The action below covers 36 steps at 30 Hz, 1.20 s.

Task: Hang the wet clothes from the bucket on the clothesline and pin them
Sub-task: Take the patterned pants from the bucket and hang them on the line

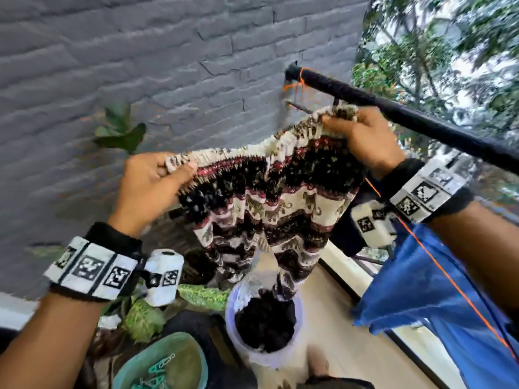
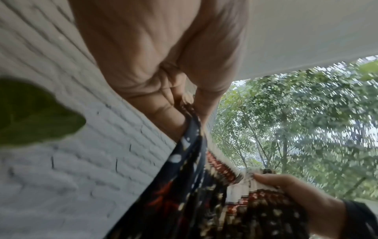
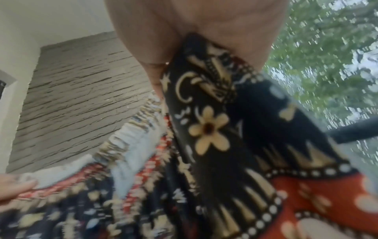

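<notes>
A person's 2 hands hold up a patterned garment (image 1: 269,197) by its gathered white waistband, stretched between them in front of a grey brick wall (image 1: 140,66). The left hand (image 1: 151,186) pinches one end, lower; the right hand (image 1: 362,138) pinches the other, higher, just beside a black rail (image 1: 421,119). Below stands a white bucket (image 1: 302,357) holding dark clothes. A blue cloth (image 1: 421,290) hangs at right on an orange line (image 1: 438,268).

Both arms are raised; the left hand (image 1: 151,181) and the higher right hand (image 1: 362,138) each pinch cloth with curled fingers.
</notes>
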### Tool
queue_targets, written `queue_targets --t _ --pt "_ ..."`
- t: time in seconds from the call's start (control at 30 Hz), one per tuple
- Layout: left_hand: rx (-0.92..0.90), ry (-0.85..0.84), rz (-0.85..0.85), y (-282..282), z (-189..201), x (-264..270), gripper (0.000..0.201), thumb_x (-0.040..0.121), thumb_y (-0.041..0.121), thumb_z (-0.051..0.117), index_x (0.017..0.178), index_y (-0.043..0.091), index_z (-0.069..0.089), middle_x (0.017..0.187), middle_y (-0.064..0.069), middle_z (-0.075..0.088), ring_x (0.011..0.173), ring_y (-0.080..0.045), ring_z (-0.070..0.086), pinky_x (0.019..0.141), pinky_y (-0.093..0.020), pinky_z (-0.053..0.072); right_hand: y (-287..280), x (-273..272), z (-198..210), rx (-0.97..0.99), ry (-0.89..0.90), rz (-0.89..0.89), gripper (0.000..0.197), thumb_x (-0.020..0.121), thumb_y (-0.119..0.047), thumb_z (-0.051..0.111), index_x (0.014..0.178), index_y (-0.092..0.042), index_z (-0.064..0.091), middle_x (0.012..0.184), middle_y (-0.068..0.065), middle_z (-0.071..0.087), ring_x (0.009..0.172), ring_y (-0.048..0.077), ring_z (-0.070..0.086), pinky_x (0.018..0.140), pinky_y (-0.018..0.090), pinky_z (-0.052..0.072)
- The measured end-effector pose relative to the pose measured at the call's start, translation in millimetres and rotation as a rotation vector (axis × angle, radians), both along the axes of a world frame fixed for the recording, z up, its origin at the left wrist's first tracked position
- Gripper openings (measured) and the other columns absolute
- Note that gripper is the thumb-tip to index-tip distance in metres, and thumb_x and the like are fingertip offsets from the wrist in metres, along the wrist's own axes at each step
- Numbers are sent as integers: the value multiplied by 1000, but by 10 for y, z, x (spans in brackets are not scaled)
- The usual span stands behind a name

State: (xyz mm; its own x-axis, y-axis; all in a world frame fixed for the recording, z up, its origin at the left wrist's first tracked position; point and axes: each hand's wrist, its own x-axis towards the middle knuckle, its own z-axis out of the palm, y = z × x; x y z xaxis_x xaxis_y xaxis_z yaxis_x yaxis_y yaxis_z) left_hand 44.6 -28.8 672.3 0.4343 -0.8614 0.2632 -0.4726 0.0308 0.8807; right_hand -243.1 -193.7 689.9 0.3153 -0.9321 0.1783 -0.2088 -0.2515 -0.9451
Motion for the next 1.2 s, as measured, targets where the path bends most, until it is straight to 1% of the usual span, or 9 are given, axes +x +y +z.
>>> queue_targets --t 0.23,0.4,0.47,0.57,0.67,0.87,1.03,1.13,1.2 --pt "145 370 -174 -69 -551 -849 22 90 26 70 95 4 72 84 -12 72 67 -15 62 49 -23 45 705 -108 -554 81 164 34 35 85 -41 69 85 -6 73 82 9 75 75 21 72 78 47 57" --pt "125 395 -266 -147 -679 -1592 31 89 35 70 94 5 71 96 -29 69 78 -22 64 59 -33 54 1067 -286 -833 13 130 8 43 89 -50 62 81 -8 67 77 10 71 69 8 57 70 50 52" --pt "125 389 -358 -131 -676 -1802 21 92 34 65 90 15 75 97 -23 71 82 -24 65 72 -44 55 1132 -448 -915 50 64 -11 37 86 -54 60 83 -18 68 74 0 65 72 5 56 66 46 50" --pt "215 450 -522 -70 -666 -2105 30 98 17 55 85 30 79 95 3 76 93 -12 68 84 -35 56 1253 -775 -968 110 24 -30 15 81 -51 66 81 -36 68 74 -16 63 71 2 57 67 33 48" --pt "298 545 -657 20 -633 -2320 24 86 15 59 84 28 79 99 8 75 105 -8 66 94 -29 54 1356 -1074 -1008 48 71 -52 22 77 -54 71 87 -34 69 82 -8 67 77 8 61 76 51 56" --pt "168 205 -727 238 -866 -2555 54 77 23 69 128 32 57 127 -1 58 120 -7 56 97 -26 50 1517 -1528 -950 -107 166 -206 26 86 -36 63 82 -11 66 69 9 66 63 21 59 64 52 51" --pt "136 -116 -407 563 -1493 -2810 86 65 50 80 138 32 37 137 -2 52 128 -17 50 107 -40 43 1791 -1781 -569 -100 -78 -220 23 86 -33 63 89 -11 67 69 0 63 69 13 55 67 61 52" --pt "269 -83 -367 678 -1831 -3026 115 58 51 84 151 24 21 153 -3 37 140 -17 38 115 -39 35 1987 -1934 -230 -141 -133 -196 19 91 -24 64 90 -6 69 79 18 68 72 28 66 66 59 55" --pt "268 -9 -319 740 -1978 -3243 99 59 38 88 141 23 35 141 0 50 129 -14 50 109 -35 40 2133 -2005 -13 -187 -163 -173 15 90 -23 64 88 -9 70 84 22 69 75 34 68 67 59 56"
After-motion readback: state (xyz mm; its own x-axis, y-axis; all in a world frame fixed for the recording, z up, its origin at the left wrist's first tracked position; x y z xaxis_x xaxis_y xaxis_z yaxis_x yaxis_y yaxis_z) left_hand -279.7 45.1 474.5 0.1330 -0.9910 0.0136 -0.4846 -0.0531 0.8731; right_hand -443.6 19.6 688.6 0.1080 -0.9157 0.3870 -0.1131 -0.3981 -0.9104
